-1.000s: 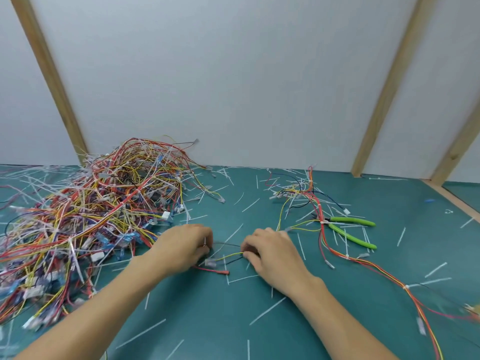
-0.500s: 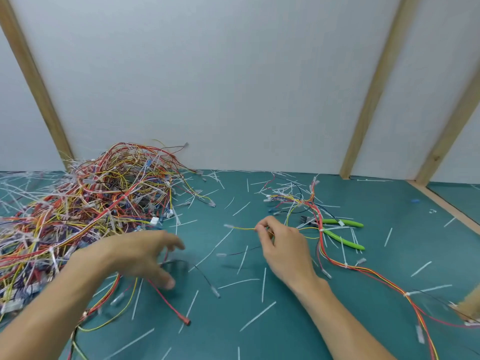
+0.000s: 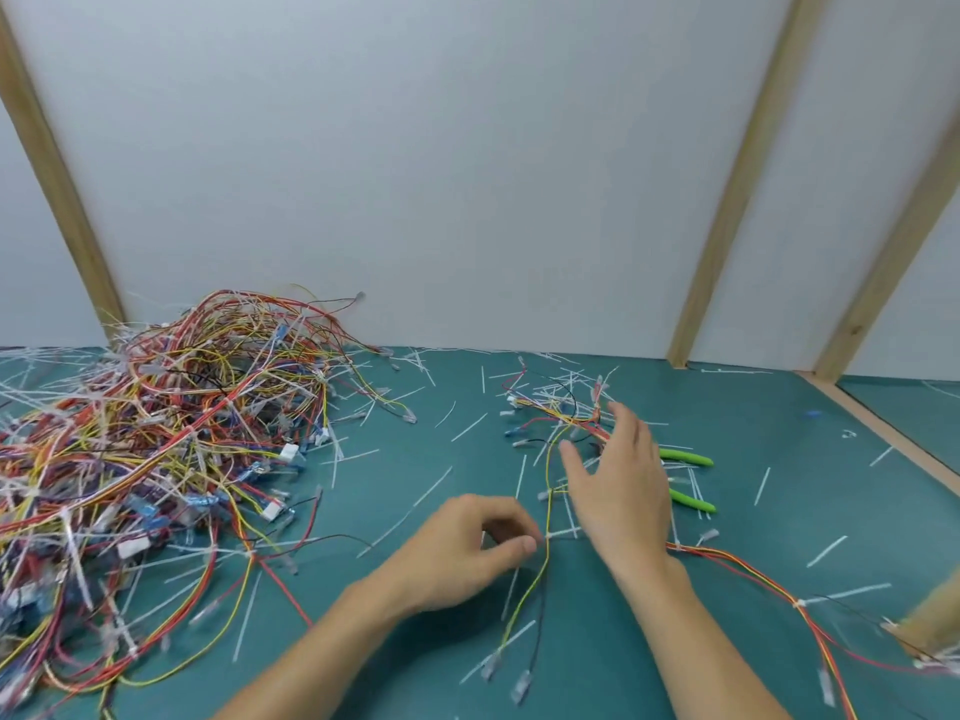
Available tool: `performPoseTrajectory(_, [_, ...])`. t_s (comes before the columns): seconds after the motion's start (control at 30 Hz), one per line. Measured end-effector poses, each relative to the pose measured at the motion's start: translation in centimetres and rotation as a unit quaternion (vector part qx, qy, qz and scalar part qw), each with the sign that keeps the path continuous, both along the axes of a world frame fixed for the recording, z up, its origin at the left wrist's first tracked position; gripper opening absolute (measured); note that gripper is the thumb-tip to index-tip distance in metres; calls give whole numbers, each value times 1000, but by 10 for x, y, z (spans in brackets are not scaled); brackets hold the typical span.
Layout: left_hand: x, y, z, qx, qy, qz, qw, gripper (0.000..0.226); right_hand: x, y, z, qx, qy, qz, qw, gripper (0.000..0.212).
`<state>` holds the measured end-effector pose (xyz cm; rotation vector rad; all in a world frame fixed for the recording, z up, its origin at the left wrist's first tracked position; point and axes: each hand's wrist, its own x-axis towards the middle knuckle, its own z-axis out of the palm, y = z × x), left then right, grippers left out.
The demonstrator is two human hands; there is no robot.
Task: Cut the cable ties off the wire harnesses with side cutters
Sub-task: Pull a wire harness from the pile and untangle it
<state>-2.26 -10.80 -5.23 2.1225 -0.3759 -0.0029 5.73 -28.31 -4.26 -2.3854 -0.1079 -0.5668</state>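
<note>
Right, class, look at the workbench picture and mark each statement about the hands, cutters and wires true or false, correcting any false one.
1. The right hand is gripping the side cutters. False: its fingers are spread open above the mat, and the green-handled cutters lie on the mat beyond it.
2. The left hand pinches a thin yellow wire harness near a white cable tie. True.
3. The big tangled wire pile lies to the person's left. True.
4. The teal mat is swept clean of offcuts. False: cut white tie pieces are scattered all over it.
5. The cutters' handles are red. False: they are bright green.
</note>
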Motion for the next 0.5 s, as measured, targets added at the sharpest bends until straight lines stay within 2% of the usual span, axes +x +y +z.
performPoseTrajectory(0.07, [1,3,-1,-34,-26,32,999,9,6,-6,-12,-1,98,1,995,49])
performPoseTrajectory(0.13, [4,14,-5,-84,-47,101,990,13,8,-6,-18,42,113,19,993,27])
performPoseTrajectory(0.17, [4,19,-5,-111,-52,134,983,15,10,-5,-18,60,103,22,993,23])
performPoseTrajectory(0.3, [8,23,-8,-221,-13,225,949,22,9,5,-16,66,104,45,991,47])
performPoseTrajectory(0.43, [6,19,-13,-205,44,233,950,14,3,10,-13,33,154,45,987,82])
performPoseTrajectory(0.5, [7,21,-12,-205,57,239,947,14,3,9,-11,19,173,35,984,84])
